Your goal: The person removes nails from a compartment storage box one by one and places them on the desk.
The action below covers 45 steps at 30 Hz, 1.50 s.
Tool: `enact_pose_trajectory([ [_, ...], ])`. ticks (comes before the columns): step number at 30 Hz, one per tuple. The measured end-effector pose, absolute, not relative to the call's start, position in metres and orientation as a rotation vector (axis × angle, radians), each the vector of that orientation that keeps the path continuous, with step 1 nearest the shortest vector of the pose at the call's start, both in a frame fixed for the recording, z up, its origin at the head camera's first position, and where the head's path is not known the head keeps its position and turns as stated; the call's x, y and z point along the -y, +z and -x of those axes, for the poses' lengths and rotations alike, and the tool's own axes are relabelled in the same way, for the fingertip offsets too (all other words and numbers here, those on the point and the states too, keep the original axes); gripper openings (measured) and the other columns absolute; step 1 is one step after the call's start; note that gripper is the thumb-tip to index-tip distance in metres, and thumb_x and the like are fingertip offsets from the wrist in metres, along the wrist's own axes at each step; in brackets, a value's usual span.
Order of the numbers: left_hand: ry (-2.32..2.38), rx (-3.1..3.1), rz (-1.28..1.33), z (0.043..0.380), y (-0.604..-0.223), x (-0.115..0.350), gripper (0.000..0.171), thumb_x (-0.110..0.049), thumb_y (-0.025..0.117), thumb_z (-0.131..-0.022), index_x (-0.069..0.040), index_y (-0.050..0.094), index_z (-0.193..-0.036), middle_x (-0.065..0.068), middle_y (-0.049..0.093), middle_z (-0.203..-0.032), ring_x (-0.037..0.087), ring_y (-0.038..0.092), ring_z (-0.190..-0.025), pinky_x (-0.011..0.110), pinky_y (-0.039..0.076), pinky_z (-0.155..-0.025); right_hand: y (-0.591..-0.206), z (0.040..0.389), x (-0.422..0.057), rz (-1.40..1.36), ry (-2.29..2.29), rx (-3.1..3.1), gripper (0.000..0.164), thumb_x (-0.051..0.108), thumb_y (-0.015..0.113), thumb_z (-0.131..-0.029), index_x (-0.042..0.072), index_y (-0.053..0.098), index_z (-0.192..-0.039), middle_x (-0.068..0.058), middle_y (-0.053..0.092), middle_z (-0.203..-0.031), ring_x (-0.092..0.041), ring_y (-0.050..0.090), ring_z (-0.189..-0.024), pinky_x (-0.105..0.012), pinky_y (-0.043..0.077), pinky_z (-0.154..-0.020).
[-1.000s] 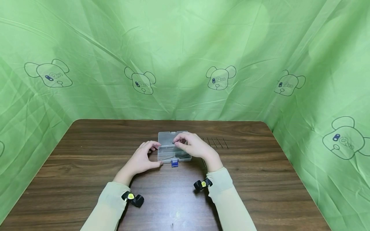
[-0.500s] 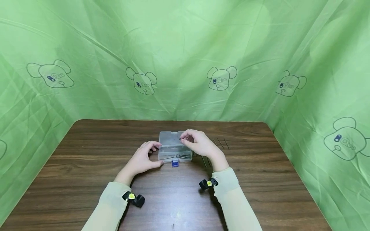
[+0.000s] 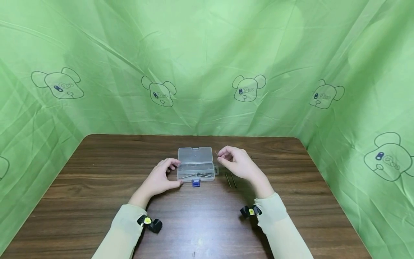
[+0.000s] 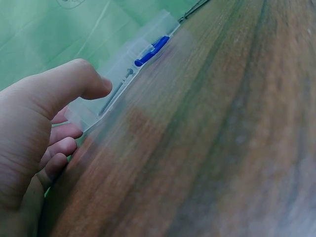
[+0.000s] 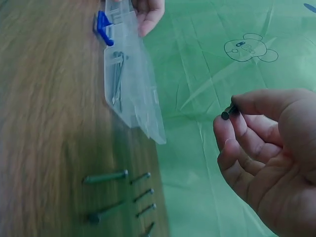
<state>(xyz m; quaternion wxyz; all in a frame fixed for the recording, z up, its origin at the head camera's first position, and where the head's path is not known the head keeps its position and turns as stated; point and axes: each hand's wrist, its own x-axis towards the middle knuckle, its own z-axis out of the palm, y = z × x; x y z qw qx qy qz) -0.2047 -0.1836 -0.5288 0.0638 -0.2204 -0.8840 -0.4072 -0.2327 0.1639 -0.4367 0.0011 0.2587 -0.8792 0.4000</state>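
Note:
A clear plastic compartment box (image 3: 185, 168) lies on the table with its lid (image 3: 195, 155) folded back and its blue latch (image 3: 196, 182) toward me. Several nails (image 3: 204, 175) lie in its front compartments. My left hand (image 3: 157, 178) grips the box's left end, thumb at the front corner and fingers at the side. To the right of the box, my right hand (image 3: 237, 163) pinches a nail (image 5: 225, 116) between thumb and fingertips, above the table. Its head faces the right wrist camera; most of its shaft is hidden.
Two thicker nails (image 5: 106, 176) lie on the wooden table (image 3: 113, 154) to the right of the box. Several thinner nails (image 5: 143, 195) lie beyond them, mostly hidden behind my right hand in the head view. Green cloth (image 3: 200, 54) surrounds the table's back and sides.
My right hand has moved right, from over the raised lid to beside the box, with a nail in its fingertips. My left hand keeps its place on the box.

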Motion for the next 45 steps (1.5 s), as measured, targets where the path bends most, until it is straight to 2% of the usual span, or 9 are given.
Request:
enact_pose_trajectory([
  [16,-1.231,2.675,0.668,0.206,-0.531,0.182,0.068,-0.024,0.097,-0.077,-0.011,0.067,-0.136,-0.001,0.07,-0.121,0.018,0.061,-0.108,0.041,0.054,-0.094,-0.448,0.208,-0.214,-0.683,1.143,2.808,0.011,0.01,0.076,-0.101,0.005,0.075,-0.11,0.004,0.072,-0.091,-0.01,0.066,-0.078,-0.028,0.057,-0.073],
  [23,-1.229,2.686,0.653,0.206,-0.532,0.183,0.069,-0.026,0.098,-0.078,-0.012,0.067,-0.137,0.0,0.069,-0.124,0.018,0.061,-0.11,0.042,0.054,-0.095,-0.462,0.209,-0.229,-0.649,1.092,2.852,0.024,0.004,0.077,-0.098,-0.001,0.069,-0.12,0.002,0.071,-0.086,-0.008,0.061,-0.067,-0.028,0.053,-0.065],
  [27,-1.225,2.691,0.636,0.204,-0.534,0.187,0.068,-0.026,0.098,-0.079,-0.012,0.067,-0.137,0.0,0.069,-0.125,0.018,0.062,-0.11,0.043,0.054,-0.095,-0.467,0.212,-0.23,-0.641,1.099,2.905,0.023,0.007,0.077,-0.098,0.001,0.07,-0.119,0.002,0.071,-0.086,-0.008,0.059,-0.064,-0.028,0.051,-0.064],
  [38,-1.219,2.692,0.644,0.204,-0.532,0.186,0.069,-0.025,0.098,-0.078,-0.01,0.066,-0.137,0.001,0.069,-0.124,0.02,0.062,-0.11,0.044,0.055,-0.096,-0.478,0.213,-0.227,-0.629,1.274,3.033,0.025,0.002,0.078,-0.098,-0.003,0.067,-0.119,-0.003,0.075,-0.086,-0.013,0.07,-0.067,-0.029,0.057,-0.059],
  [45,-1.223,2.695,0.654,0.205,-0.53,0.183,0.069,-0.026,0.098,-0.078,-0.011,0.066,-0.136,0.0,0.069,-0.124,0.019,0.062,-0.11,0.044,0.054,-0.096,-0.481,0.213,-0.229,-0.641,1.331,3.035,0.026,0.004,0.08,-0.096,-0.004,0.068,-0.118,-0.003,0.074,-0.084,-0.015,0.071,-0.066,-0.031,0.06,-0.058],
])
